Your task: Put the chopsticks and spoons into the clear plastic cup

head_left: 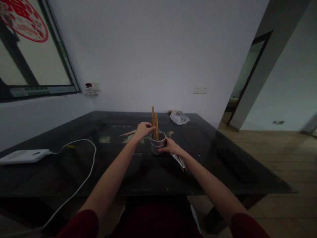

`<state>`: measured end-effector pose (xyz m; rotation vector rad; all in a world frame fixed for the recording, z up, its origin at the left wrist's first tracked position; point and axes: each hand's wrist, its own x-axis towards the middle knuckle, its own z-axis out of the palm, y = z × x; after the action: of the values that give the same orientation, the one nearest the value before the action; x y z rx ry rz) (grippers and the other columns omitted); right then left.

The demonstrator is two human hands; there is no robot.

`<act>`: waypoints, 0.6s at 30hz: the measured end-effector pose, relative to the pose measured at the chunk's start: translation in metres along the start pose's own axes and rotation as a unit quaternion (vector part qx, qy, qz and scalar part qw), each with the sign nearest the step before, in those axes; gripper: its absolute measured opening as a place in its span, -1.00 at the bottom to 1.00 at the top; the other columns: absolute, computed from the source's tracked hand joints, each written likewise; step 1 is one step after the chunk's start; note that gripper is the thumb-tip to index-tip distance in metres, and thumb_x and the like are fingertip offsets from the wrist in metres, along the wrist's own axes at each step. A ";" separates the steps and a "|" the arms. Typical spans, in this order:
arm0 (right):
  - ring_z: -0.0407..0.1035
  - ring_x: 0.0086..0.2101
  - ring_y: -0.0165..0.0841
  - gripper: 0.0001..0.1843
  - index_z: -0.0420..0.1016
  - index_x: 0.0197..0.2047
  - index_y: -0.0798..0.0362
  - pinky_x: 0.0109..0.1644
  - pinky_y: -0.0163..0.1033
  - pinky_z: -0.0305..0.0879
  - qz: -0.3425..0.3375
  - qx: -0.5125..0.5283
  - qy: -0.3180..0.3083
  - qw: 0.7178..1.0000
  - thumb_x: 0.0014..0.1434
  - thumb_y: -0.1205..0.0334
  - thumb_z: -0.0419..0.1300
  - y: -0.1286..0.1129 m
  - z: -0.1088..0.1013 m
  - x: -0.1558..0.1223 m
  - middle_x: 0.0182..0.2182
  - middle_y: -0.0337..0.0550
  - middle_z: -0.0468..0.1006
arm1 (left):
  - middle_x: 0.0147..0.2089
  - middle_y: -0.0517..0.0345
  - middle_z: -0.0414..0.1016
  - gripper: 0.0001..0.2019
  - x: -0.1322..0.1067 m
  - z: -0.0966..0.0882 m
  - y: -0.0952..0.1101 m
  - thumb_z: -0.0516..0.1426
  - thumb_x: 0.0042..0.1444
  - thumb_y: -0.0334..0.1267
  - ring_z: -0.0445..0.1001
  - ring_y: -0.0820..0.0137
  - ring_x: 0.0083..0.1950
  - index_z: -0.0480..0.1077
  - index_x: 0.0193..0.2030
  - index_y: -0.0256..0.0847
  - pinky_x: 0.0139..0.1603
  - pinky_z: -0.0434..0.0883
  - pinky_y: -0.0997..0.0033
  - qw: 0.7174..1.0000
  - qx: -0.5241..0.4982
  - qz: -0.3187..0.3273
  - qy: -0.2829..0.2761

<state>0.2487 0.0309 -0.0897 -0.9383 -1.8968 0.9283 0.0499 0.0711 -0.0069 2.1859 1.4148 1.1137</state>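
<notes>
A grey cylindrical cup [156, 148] stands upright on the dark glossy table [198, 178]. Several wooden chopsticks [153, 116] rise out of it, one of them higher than the others. With thumb and fingers pinched, my left hand [144, 130] grips a chopstick just above the cup's rim. My right hand [171, 147] wraps the cup's right side and steadies it. Beneath my right wrist lie some white, flat-handled utensils [178, 160], partly hidden, so their kind is unclear. The inside of the cup is mostly out of sight.
A crumpled clear plastic bag [178, 117] lies near the wall, by a brown roll-like object [170, 112]. At the left, a white device [24, 156] trails a white cable [93, 158] over the front edge. A dark flat object [237, 165] rests at the right.
</notes>
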 end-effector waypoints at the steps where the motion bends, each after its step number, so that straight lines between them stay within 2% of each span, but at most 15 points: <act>1: 0.22 0.13 -0.15 0.00 0.16 0.23 0.04 0.23 -0.03 0.07 0.002 0.000 0.000 1.000 -0.29 0.21 0.46 0.002 0.000 0.000 0.14 -0.01 0.34 | -0.50 0.14 0.50 -0.71 -0.001 0.001 -0.001 0.17 -0.05 -0.05 0.39 0.40 -0.42 0.53 -0.43 -0.27 -0.41 0.22 0.47 1.000 -0.003 -0.003 -0.004; 8: 0.26 0.09 -0.14 -0.05 0.19 0.20 0.09 0.19 -0.03 0.14 0.010 -0.029 0.019 0.999 -0.27 0.20 0.44 0.006 0.003 -0.001 0.10 0.02 0.38 | -0.52 0.17 0.45 -0.72 -0.003 0.005 -0.008 0.17 -0.07 -0.06 0.35 0.43 -0.44 0.50 -0.48 -0.27 -0.44 0.19 0.48 0.999 -0.032 -0.016 -0.030; 18: 0.33 0.01 -0.14 -0.11 0.23 0.16 0.12 0.12 -0.03 0.21 0.030 -0.055 0.020 0.998 -0.26 0.23 0.43 -0.006 0.003 -0.004 0.02 0.04 0.44 | -0.50 0.16 0.44 -0.74 -0.005 0.009 -0.008 0.17 -0.08 -0.07 0.35 0.42 -0.44 0.48 -0.47 -0.27 -0.43 0.19 0.46 0.996 -0.010 -0.006 -0.086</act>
<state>0.2462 0.0245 -0.0874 -1.0767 -1.9109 0.8420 0.0506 0.0719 -0.0195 2.1985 1.3352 0.9076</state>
